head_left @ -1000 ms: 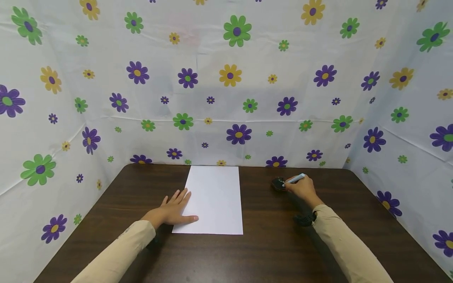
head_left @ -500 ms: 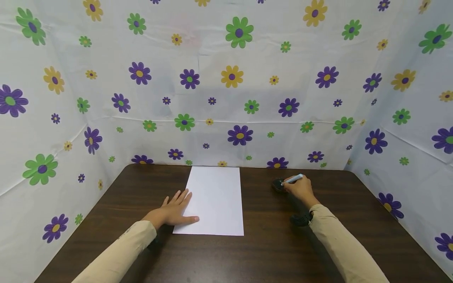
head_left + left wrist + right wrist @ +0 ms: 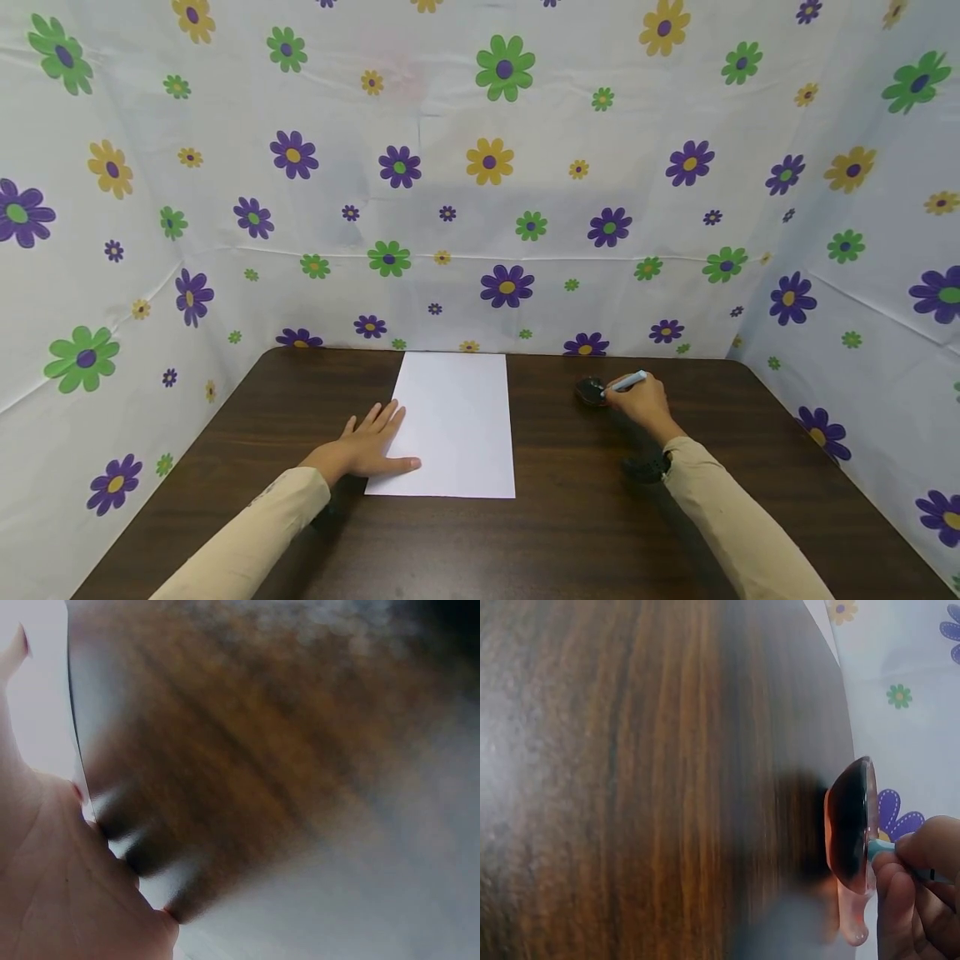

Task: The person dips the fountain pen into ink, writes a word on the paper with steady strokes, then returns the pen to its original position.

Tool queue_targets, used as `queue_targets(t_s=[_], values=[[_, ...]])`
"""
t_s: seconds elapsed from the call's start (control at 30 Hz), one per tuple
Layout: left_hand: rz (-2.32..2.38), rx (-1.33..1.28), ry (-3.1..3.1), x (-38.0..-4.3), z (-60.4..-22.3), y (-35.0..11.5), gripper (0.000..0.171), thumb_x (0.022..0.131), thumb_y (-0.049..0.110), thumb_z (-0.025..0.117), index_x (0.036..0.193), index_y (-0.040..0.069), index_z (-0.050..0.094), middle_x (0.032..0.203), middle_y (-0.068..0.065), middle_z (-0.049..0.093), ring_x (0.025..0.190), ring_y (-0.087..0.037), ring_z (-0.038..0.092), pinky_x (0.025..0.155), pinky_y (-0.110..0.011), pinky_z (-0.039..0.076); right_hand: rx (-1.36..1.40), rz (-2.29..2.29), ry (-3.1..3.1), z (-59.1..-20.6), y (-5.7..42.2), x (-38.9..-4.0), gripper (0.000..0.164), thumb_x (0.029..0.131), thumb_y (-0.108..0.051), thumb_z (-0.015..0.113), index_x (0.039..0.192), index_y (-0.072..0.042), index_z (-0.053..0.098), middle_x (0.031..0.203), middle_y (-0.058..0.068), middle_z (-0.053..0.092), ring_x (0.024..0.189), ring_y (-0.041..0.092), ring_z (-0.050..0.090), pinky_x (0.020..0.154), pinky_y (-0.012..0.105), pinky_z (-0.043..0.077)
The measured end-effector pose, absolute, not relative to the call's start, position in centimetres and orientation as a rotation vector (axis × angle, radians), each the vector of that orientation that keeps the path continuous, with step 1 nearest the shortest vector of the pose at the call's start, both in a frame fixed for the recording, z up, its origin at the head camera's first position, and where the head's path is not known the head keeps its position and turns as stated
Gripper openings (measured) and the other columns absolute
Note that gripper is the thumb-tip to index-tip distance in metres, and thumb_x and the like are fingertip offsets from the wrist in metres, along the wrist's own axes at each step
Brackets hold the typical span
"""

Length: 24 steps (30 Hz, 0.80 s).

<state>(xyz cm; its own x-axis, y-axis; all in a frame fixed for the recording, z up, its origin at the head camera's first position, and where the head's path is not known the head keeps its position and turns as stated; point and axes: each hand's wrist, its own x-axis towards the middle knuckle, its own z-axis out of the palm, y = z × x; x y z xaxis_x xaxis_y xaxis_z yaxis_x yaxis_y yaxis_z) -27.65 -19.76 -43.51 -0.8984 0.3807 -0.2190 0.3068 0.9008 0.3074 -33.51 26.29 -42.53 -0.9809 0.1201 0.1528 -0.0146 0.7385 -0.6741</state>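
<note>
A blank white sheet of paper [image 3: 457, 425] lies on the dark wooden table [image 3: 480, 550]. My left hand [image 3: 360, 450] rests on its left edge, fingers spread and straight, thumb reaching across the lower part. Farther back on the right stands a small clear dish [image 3: 590, 390] of dark liquid, whose glassy handle [image 3: 853, 922] shows in the right wrist view. My right hand [image 3: 641, 404] pinches a pale blue pen-shaped stick [image 3: 628, 380] between thumb and fingers, slanted with its lower end at the dish. That end is hidden at the rim.
A white curtain [image 3: 450, 192] printed with flowers hangs behind the table and along both sides. A dark strap-like device [image 3: 645, 468] sits under the right wrist. The left wrist view shows blurred wood grain beside the hand.
My right hand with the pale blue stick shifts slightly left, then back right, staying at the dish. The left hand and the paper stay in place.
</note>
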Motion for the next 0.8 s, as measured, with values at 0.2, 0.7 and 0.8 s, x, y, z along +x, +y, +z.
queue_targets(t_s=[0.2,0.7,0.8], values=[[0.409,0.519,2.784,-27.7,-43.6,-19.9,0.106,0.082,0.071,0.053,0.153,0.003,0.014,0.16,-0.019,0.004,0.144,-0.045,0.003,0.108,-0.069,0.0,0.002,1.05,-2.755,-42.6,25.8,-33.6,0.016,0.082,-0.018,0.069,0.089,-0.005,0.075,0.066,0.001,0.069,0.057,0.012,0.06,0.053,0.028,0.047],[0.407,0.524,2.781,-27.9,-43.7,-19.8,0.108,0.081,0.073,0.053,0.153,0.003,0.013,0.16,-0.019,0.004,0.145,-0.044,0.003,0.108,-0.069,0.0,-0.102,1.022,-2.718,-42.9,26.0,-33.5,0.016,0.083,-0.019,0.069,0.088,-0.005,0.075,0.073,0.006,0.071,0.061,0.014,0.062,0.054,0.028,0.047],[0.394,0.511,2.786,-28.5,-44.6,-20.1,0.112,0.078,0.079,0.049,0.154,0.006,0.01,0.161,-0.016,0.001,0.146,-0.041,-0.001,0.109,-0.068,-0.002,-0.108,1.008,-2.727,-42.8,26.0,-33.5,0.015,0.081,-0.019,0.069,0.085,-0.006,0.075,0.072,0.005,0.071,0.064,0.016,0.063,0.058,0.029,0.049]])
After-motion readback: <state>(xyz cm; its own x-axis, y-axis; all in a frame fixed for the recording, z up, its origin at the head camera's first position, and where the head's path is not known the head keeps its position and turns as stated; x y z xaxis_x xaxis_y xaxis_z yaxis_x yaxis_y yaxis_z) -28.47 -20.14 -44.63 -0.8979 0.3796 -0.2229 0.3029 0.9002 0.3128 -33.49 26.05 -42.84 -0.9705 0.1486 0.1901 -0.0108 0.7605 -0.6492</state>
